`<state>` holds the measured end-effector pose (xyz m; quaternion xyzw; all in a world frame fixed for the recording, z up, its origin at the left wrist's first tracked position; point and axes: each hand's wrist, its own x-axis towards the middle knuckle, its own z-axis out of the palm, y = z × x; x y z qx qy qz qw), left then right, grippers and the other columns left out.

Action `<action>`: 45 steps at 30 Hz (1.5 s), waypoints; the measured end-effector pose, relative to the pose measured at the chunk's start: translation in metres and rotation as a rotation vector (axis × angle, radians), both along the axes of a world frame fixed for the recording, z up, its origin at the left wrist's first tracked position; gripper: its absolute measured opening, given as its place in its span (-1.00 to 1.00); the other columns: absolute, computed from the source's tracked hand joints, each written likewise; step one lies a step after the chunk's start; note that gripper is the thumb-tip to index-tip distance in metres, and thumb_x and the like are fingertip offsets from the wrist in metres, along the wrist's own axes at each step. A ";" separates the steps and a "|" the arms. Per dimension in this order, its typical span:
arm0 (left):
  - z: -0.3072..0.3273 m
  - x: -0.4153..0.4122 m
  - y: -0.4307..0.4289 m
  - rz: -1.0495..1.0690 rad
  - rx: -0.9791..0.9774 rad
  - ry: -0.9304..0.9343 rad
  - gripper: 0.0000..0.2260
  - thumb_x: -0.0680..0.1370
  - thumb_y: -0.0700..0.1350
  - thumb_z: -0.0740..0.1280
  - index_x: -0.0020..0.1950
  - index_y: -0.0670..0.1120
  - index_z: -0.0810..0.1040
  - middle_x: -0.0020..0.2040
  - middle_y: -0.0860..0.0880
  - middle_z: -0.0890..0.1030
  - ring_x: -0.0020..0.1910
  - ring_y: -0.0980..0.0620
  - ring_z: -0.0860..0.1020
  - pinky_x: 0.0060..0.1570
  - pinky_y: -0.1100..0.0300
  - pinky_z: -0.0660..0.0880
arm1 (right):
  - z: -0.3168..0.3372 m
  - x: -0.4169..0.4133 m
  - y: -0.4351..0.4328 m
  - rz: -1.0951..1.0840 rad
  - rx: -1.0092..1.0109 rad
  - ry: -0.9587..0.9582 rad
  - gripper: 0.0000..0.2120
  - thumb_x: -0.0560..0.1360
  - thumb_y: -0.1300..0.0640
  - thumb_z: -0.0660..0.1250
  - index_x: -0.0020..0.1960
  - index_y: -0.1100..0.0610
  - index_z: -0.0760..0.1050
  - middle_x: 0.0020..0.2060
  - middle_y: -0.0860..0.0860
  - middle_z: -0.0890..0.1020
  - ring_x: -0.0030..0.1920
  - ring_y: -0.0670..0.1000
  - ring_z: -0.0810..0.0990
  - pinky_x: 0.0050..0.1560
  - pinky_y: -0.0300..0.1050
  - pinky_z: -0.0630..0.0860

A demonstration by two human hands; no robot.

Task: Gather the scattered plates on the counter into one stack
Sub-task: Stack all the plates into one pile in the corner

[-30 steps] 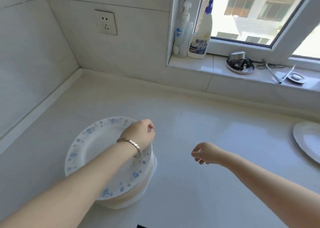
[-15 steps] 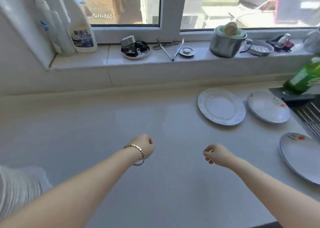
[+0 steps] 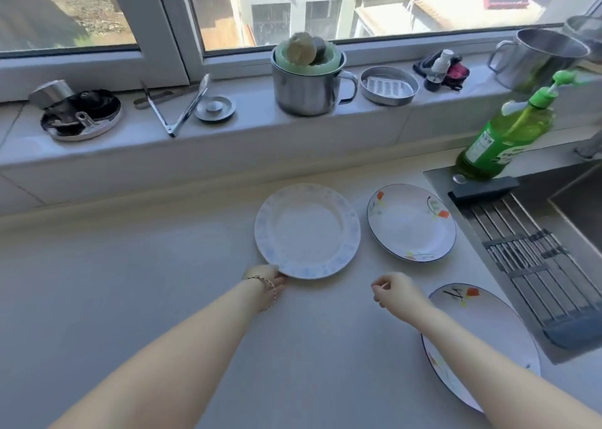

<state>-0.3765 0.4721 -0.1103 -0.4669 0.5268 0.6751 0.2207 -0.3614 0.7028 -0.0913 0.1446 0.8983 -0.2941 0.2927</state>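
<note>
A white plate with a pale blue flower rim [image 3: 307, 230] lies flat on the counter in the middle. My left hand [image 3: 265, 280], with a bracelet on the wrist, touches its near left edge, fingers tucked at the rim. To its right lies a white plate with orange flowers [image 3: 411, 221]. A larger plate with orange flowers [image 3: 485, 334] sits at the near right, partly under my right forearm. My right hand [image 3: 395, 290] hovers between the plates, fingers loosely curled, holding nothing. The stack is out of view.
A sink with a metal draining rack [image 3: 521, 243] borders the counter on the right, with a green soap bottle [image 3: 503, 135] at its corner. The window sill holds a steel mug [image 3: 308, 80], tongs [image 3: 177, 106], a small tin [image 3: 389, 85] and a round dish [image 3: 81, 111].
My view has swung right, away from the stack of plates. Both hands moved toward the scattered plates, and my left hand now touches the blue-rimmed plate's edge.
</note>
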 end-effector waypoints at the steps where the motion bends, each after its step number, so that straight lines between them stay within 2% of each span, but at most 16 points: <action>1: -0.003 -0.008 0.007 0.118 0.024 0.011 -0.83 0.55 -0.37 0.17 0.07 -0.27 0.51 -0.25 -0.13 0.61 -0.27 -0.06 0.64 -0.27 0.17 0.54 | -0.003 -0.006 0.004 -0.004 -0.011 0.000 -0.72 0.50 0.17 0.17 -0.34 -0.10 0.38 -0.21 0.01 0.61 -0.05 0.10 0.63 -0.22 -0.19 0.42; 2: -0.008 -0.015 0.012 0.222 0.029 0.020 -0.77 0.56 -0.36 0.18 0.18 -0.29 0.49 -0.10 -0.15 0.61 -0.15 -0.11 0.66 -0.20 0.11 0.55 | -0.006 -0.011 0.008 -0.010 -0.023 -0.002 -0.72 0.50 0.17 0.17 -0.33 -0.10 0.39 -0.22 0.01 0.61 -0.05 0.10 0.63 -0.22 -0.19 0.42; 4: -0.012 -0.024 0.018 0.329 0.013 0.037 -0.75 0.56 -0.33 0.20 0.23 -0.27 0.47 0.01 -0.17 0.54 -0.17 -0.11 0.66 -0.15 0.03 0.57 | -0.014 -0.020 0.015 -0.022 -0.045 -0.011 -0.73 0.50 0.17 0.17 -0.32 -0.10 0.40 -0.21 0.03 0.62 -0.06 0.12 0.64 -0.22 -0.19 0.44; 7: -0.021 -0.030 0.017 0.314 -0.123 0.051 -0.82 0.54 -0.32 0.22 0.11 -0.34 0.49 -0.03 -0.15 0.53 -0.08 -0.11 0.53 0.17 -0.13 0.50 | -0.025 -0.033 0.019 -0.003 -0.062 -0.027 -0.77 0.50 0.17 0.17 -0.28 -0.07 0.43 -0.18 0.04 0.63 -0.17 0.10 0.62 -0.35 -0.24 0.43; 9: -0.020 -0.030 0.016 0.281 -0.218 0.074 -0.90 0.50 -0.34 0.25 -0.08 -0.31 0.55 -0.12 -0.16 0.56 -0.09 -0.13 0.52 0.19 -0.19 0.49 | -0.029 -0.038 0.017 0.012 -0.060 -0.028 -0.77 0.50 0.18 0.17 -0.28 -0.06 0.44 -0.19 0.04 0.62 -0.19 0.07 0.58 -0.37 -0.25 0.40; 12: -0.010 -0.021 0.005 0.293 -0.254 0.125 -0.73 0.50 -0.40 0.23 -0.36 -0.14 0.44 -0.31 -0.09 0.52 -0.20 -0.13 0.52 0.03 -0.11 0.52 | -0.031 -0.038 0.008 0.056 -0.046 -0.039 -0.71 0.48 0.19 0.17 -0.35 -0.10 0.41 -0.24 0.02 0.62 -0.20 0.07 0.58 -0.30 -0.23 0.42; 17: 0.013 0.026 -0.042 0.370 -0.210 0.189 -0.82 0.54 -0.40 0.19 -0.21 -0.22 0.49 -0.27 -0.08 0.52 -0.28 -0.07 0.50 -0.04 -0.05 0.50 | -0.021 -0.030 -0.023 0.151 -0.063 -0.021 -0.69 0.49 0.21 0.18 -0.37 -0.09 0.38 -0.24 0.06 0.61 -0.21 0.06 0.56 -0.23 -0.21 0.42; 20: 0.033 0.066 -0.080 0.430 -0.207 0.219 -0.88 0.57 -0.38 0.17 -0.05 -0.24 0.46 -0.25 -0.10 0.50 -0.30 -0.05 0.49 -0.06 -0.08 0.50 | -0.011 -0.016 -0.053 0.243 -0.043 -0.029 -0.70 0.50 0.17 0.18 -0.36 -0.09 0.36 -0.19 0.05 0.61 -0.11 0.09 0.60 -0.11 -0.15 0.48; 22: 0.043 0.093 -0.111 0.465 -0.211 0.234 -0.88 0.58 -0.37 0.16 0.03 -0.22 0.43 -0.24 -0.11 0.50 -0.30 -0.03 0.49 -0.15 0.03 0.58 | -0.002 -0.004 -0.079 0.330 -0.026 -0.026 -0.76 0.50 0.16 0.18 -0.29 -0.07 0.44 -0.16 0.05 0.62 -0.01 0.13 0.63 -0.08 -0.12 0.51; 24: 0.052 0.122 -0.144 0.501 -0.217 0.243 -0.88 0.58 -0.35 0.16 -0.03 -0.20 0.46 -0.24 -0.11 0.52 -0.29 -0.02 0.51 -0.36 0.17 0.61 | 0.010 0.007 -0.110 0.426 -0.015 -0.020 -0.81 0.51 0.17 0.16 -0.07 0.04 0.56 -0.07 0.08 0.66 0.04 0.13 0.62 -0.08 -0.12 0.50; 26: 0.061 0.151 -0.174 0.555 -0.239 0.253 -0.82 0.58 -0.35 0.16 -0.17 -0.15 0.46 -0.23 -0.11 0.52 -0.29 -0.02 0.51 -0.31 0.11 0.61 | 0.021 0.019 -0.145 0.504 0.004 0.006 -0.77 0.51 0.17 0.16 0.04 0.08 0.56 0.01 0.07 0.66 0.05 0.11 0.62 -0.03 -0.12 0.51; 30: 0.087 0.215 -0.241 0.686 -0.275 0.334 -0.77 0.57 -0.35 0.17 -0.23 -0.12 0.44 -0.31 -0.10 0.55 -0.38 0.02 0.55 -0.56 0.28 0.54 | 0.036 0.053 -0.231 0.612 -0.007 0.065 -0.86 0.48 0.15 0.15 -0.13 -0.02 0.47 -0.04 0.03 0.67 -0.02 0.09 0.63 -0.01 -0.06 0.55; 34: 0.112 0.292 -0.320 0.795 -0.322 0.393 -0.76 0.57 -0.36 0.17 -0.26 -0.14 0.44 -0.63 0.05 0.57 -0.64 0.16 0.55 -0.62 0.28 0.52 | 0.048 0.096 -0.323 0.702 -0.069 0.127 -0.82 0.47 0.16 0.16 -0.24 -0.04 0.44 -0.08 0.05 0.66 -0.01 0.11 0.63 -0.02 -0.01 0.57; 40: 0.138 0.410 -0.438 0.918 -0.445 0.413 -0.82 0.54 -0.36 0.22 -0.21 -0.17 0.49 -0.63 0.06 0.57 -0.65 0.17 0.55 -0.62 0.25 0.53 | 0.054 0.167 -0.453 0.851 -0.106 0.189 -0.89 0.51 0.14 0.19 -0.15 0.01 0.47 -0.06 0.08 0.68 -0.05 0.10 0.64 -0.17 -0.14 0.51; 43: 0.142 0.456 -0.482 0.976 -0.479 0.394 -0.85 0.55 -0.36 0.21 -0.12 -0.17 0.49 -0.64 0.07 0.56 -0.66 0.18 0.54 -0.64 0.28 0.51 | 0.058 0.192 -0.504 0.915 -0.100 0.206 -0.89 0.50 0.13 0.19 -0.14 0.00 0.47 -0.06 0.09 0.69 -0.06 0.10 0.66 -0.08 -0.07 0.58; 45: 0.140 0.479 -0.502 1.008 -0.472 0.361 -0.81 0.56 -0.37 0.20 -0.21 -0.17 0.46 -0.64 0.04 0.56 -0.66 0.17 0.53 -0.66 0.27 0.50 | 0.061 0.206 -0.530 0.936 -0.095 0.208 -0.88 0.50 0.14 0.18 -0.14 0.00 0.47 -0.07 0.08 0.68 -0.07 0.10 0.66 -0.04 -0.04 0.59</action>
